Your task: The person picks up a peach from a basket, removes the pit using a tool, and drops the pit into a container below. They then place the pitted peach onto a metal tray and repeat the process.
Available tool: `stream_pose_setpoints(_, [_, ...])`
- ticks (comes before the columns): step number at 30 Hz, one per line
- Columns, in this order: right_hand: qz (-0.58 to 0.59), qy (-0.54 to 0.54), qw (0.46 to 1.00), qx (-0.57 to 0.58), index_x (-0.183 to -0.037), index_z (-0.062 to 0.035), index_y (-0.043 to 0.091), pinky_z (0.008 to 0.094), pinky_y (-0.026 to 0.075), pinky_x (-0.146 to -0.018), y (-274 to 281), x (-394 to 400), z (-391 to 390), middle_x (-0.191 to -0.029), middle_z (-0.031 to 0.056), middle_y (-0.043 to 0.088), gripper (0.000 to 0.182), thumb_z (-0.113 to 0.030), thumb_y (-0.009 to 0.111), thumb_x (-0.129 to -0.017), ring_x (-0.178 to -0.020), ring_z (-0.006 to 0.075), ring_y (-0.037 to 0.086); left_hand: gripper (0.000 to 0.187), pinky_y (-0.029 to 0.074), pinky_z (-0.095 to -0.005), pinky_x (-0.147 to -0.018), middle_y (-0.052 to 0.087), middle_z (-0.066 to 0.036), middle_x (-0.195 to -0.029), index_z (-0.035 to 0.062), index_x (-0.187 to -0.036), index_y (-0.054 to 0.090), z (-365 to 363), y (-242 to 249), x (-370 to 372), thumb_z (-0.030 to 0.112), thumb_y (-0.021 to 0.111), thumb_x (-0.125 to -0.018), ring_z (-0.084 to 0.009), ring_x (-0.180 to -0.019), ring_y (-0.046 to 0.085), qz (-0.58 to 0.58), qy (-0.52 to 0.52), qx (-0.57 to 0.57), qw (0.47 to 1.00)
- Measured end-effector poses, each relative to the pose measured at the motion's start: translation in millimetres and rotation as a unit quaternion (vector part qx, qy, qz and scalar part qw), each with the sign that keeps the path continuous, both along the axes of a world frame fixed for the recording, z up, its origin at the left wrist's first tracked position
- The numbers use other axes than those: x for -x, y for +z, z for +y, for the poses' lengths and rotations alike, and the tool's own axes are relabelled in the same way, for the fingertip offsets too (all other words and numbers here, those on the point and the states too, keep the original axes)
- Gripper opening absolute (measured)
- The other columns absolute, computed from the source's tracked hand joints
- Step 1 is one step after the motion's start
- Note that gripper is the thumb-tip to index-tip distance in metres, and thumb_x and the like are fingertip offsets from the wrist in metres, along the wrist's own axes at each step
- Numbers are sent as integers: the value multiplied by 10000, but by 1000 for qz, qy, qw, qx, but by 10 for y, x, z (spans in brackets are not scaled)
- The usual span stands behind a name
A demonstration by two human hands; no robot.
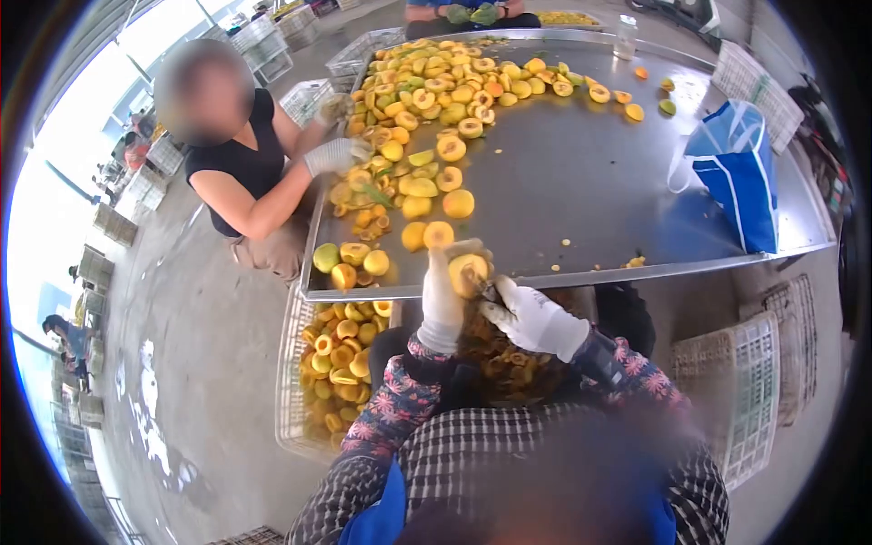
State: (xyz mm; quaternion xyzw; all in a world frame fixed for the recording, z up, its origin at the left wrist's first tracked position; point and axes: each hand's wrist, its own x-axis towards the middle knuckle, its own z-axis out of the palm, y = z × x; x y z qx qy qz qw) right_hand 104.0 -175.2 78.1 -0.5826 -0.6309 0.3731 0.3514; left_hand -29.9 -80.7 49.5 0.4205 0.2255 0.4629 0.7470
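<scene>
In the head view my left hand (442,300), in a white glove, is closed around a halved yellow peach (467,274) just over the table's near edge. The fruit's cut face is turned toward me. My right hand (538,321), gloved too, grips a small dark pitting tool (492,292) whose tip is against the peach; its exact shape is mostly hidden by the fingers. Close beyond my left hand lie more peach halves (439,234) on the metal table (563,182). Beneath my hands, peach scraps (513,368) fill a container between my knees.
A crate of peach halves (341,363) stands below the table's left corner. A large fruit pile (436,77) covers the far left. A blue bag (736,182) and a jar (625,38) stand right. A co-worker (245,154) handles fruit at left; another person (463,14) sits opposite.
</scene>
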Motion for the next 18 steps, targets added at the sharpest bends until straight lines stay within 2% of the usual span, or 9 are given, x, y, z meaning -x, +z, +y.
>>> stream_pose_setpoints(1, [-80,20,987,-141,-1085,5,478,430,477,-677,-172,-37,-5,-846,194,605,213,-143,558,-955,-789,376,630,538,520,-349,-843,657,-146,-991,-27,-1131,584,17,-127,-66,445,338,-1050,-241,-926,638,-47,16,6,999])
stream_pose_setpoints(2, [-157,41,948,-273,-1088,5,472,426,472,-682,-293,-18,-37,-854,192,603,218,-148,559,-959,-795,367,627,517,527,-358,-831,657,-156,-969,-40,-1103,580,-127,0,-195,429,370,-1045,-246,-917,640,-60,115,33,991])
stream_pose_setpoints(7, [-66,29,995,-63,-1254,10,438,458,470,-696,-172,-34,-122,-925,254,623,367,-184,554,-965,-851,431,617,468,548,-374,-774,657,-172,-896,-40,-934,607,-87,92,-35,397,463,-1020,-273,-814,658,23,14,101,995])
stream_pose_setpoints(8, [-47,51,992,-102,-1248,21,432,475,470,-698,-241,-67,-87,-919,274,621,388,-222,551,-970,-862,457,605,466,549,-375,-767,657,-172,-885,-38,-917,609,-109,109,-28,396,472,-1017,-277,-806,659,29,-7,116,993])
stream_pose_setpoints(10, [-20,40,995,-86,-1175,-10,469,412,478,-598,-237,-76,-134,-775,192,621,344,-288,538,-986,-680,371,627,463,552,-378,-752,656,-172,-863,-34,-885,614,-88,173,-16,393,488,-1010,-284,-790,661,37,-46,136,989])
stream_pose_setpoints(12, [205,21,971,123,-1126,-38,497,345,450,-515,-170,2,-169,-708,101,573,299,-312,515,-1008,-568,251,575,432,555,-394,-742,642,-153,-846,-18,-873,605,-80,194,-13,391,529,-992,-292,-794,660,32,-66,142,987])
stream_pose_setpoints(13, [312,11,922,228,-1102,-53,511,312,435,-473,-156,46,-216,-674,56,548,283,-323,504,-1018,-512,191,549,424,556,-398,-743,638,-146,-844,-9,-870,600,-103,183,-20,393,537,-988,-294,-798,660,18,-65,155,986])
stream_pose_setpoints(16, [486,19,827,281,-1033,-93,516,231,362,-422,-101,90,-301,-645,-29,435,267,-359,488,-1025,-471,72,432,399,559,-409,-735,627,-130,-854,17,-863,584,-117,74,-71,400,562,-974,-294,-804,657,-43,-63,195,978])
stream_pose_setpoints(18, [548,14,787,282,-997,-94,517,240,327,-388,-134,104,-317,-628,-22,420,282,-371,475,-1026,-434,84,404,382,561,-413,-724,624,-123,-866,33,-863,575,-124,35,-121,400,576,-967,-295,-813,656,-79,-67,223,969])
